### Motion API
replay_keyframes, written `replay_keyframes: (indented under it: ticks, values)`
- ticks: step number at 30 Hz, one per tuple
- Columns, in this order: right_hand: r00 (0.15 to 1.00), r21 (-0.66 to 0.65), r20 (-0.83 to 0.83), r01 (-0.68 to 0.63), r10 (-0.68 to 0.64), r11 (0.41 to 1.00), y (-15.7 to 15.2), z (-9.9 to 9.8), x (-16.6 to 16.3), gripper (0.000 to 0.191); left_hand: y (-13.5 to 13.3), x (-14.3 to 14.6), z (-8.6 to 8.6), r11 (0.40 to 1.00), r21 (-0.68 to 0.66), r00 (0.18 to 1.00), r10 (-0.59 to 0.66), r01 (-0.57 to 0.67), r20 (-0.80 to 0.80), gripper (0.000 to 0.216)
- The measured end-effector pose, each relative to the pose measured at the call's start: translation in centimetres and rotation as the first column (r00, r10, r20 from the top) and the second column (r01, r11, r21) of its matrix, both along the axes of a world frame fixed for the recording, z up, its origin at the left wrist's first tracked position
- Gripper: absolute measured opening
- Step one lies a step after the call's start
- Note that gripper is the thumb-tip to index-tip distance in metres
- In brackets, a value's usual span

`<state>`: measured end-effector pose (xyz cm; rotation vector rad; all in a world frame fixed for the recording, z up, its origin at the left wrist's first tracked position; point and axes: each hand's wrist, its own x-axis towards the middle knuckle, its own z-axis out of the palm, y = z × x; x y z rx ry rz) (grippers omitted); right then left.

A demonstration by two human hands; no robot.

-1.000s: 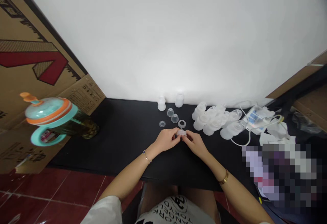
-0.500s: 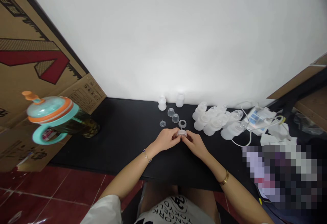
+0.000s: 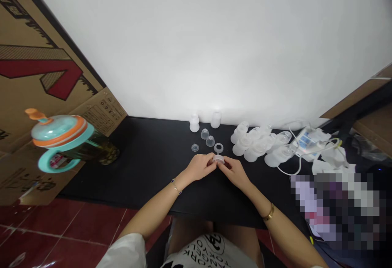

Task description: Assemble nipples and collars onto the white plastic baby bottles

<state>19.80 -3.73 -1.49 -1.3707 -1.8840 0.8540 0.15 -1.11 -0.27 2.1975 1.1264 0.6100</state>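
Between my left hand (image 3: 200, 166) and my right hand (image 3: 234, 172) is a small white bottle collar ring (image 3: 218, 159), gripped by the fingers of both hands just above the black table. A clear tip, apparently a nipple, seems to stick up from it. Just beyond lies a loose white ring (image 3: 218, 148). A clear silicone nipple (image 3: 195, 147) rests flat to the left. Two clear dome caps (image 3: 210, 141) sit farther back. Near the wall stand two small white bottles, one on the left (image 3: 194, 123) and one on the right (image 3: 216, 120).
Several frosted bottles with clear caps (image 3: 255, 149) are grouped on the right. Behind them are a white cable (image 3: 300, 164) and a white-blue package (image 3: 306, 141). A large turquoise-lidded drink jug (image 3: 65, 131) stands at left by a cardboard box (image 3: 30, 76). The wall (image 3: 214, 47) bounds the black table (image 3: 147, 158).
Hardly anything differs. My fingers stay on the collar ring with at most a tiny shift, and the other pieces lie where they were.
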Motion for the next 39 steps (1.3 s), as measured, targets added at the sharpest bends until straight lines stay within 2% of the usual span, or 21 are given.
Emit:
replay_keyframes:
  ticks: [12,39]
  values:
    - [1.0,0.014,-0.004,0.02,-0.02,1.0,0.17,-0.07,0.08,0.033,-0.11,0.29,0.06,0.999,-0.015,0.998,0.044,-0.045,-0.047,0.021]
    - [0.999,-0.009,-0.034,0.019,-0.019,1.0,0.12,0.02,0.01,0.036,-0.29,0.43,0.03,0.998,0.001,0.994,0.057,-0.057,-0.089,0.022]
